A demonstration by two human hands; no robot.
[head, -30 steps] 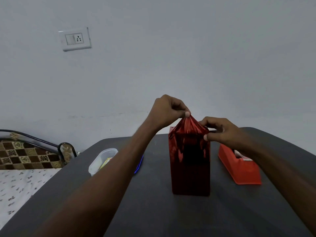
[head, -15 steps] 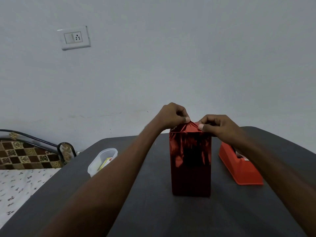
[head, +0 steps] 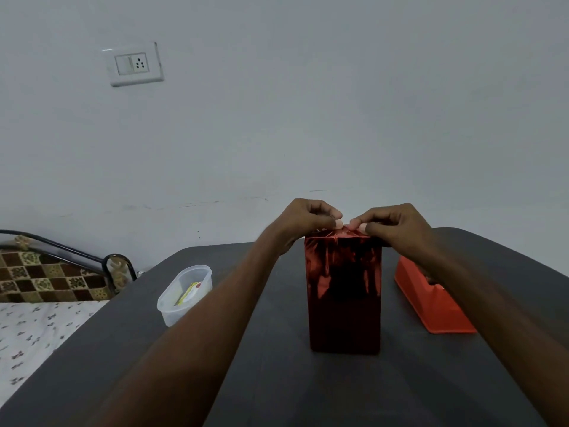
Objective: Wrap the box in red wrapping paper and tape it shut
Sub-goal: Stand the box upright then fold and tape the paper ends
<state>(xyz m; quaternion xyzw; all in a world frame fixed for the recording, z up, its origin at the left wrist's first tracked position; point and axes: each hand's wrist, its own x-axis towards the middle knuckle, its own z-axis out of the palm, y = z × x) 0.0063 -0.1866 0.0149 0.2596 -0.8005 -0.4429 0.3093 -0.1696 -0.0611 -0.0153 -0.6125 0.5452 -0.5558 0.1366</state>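
A tall box [head: 343, 291] stands upright in the middle of the dark table [head: 277, 389], covered in shiny red wrapping paper. The paper at its top [head: 337, 234] is folded down nearly flat. My left hand [head: 304, 221] and my right hand [head: 397, 224] meet over the top of the box, fingers curled, thumb and fingertips pinching the folded red paper at the centre. An orange-red tape dispenser [head: 431, 300] sits on the table just right of the box, partly behind my right forearm.
A clear plastic tub [head: 184, 294] with something yellow inside stands left of the box, behind my left forearm. A bed with a patterned sheet [head: 34, 328] and a metal headboard lies past the table's left edge. A white wall with a switch plate [head: 135, 64] rises behind.
The raised peak of paper has been pressed down flat onto the box top. Both hands dropped lower and came together at the centre.
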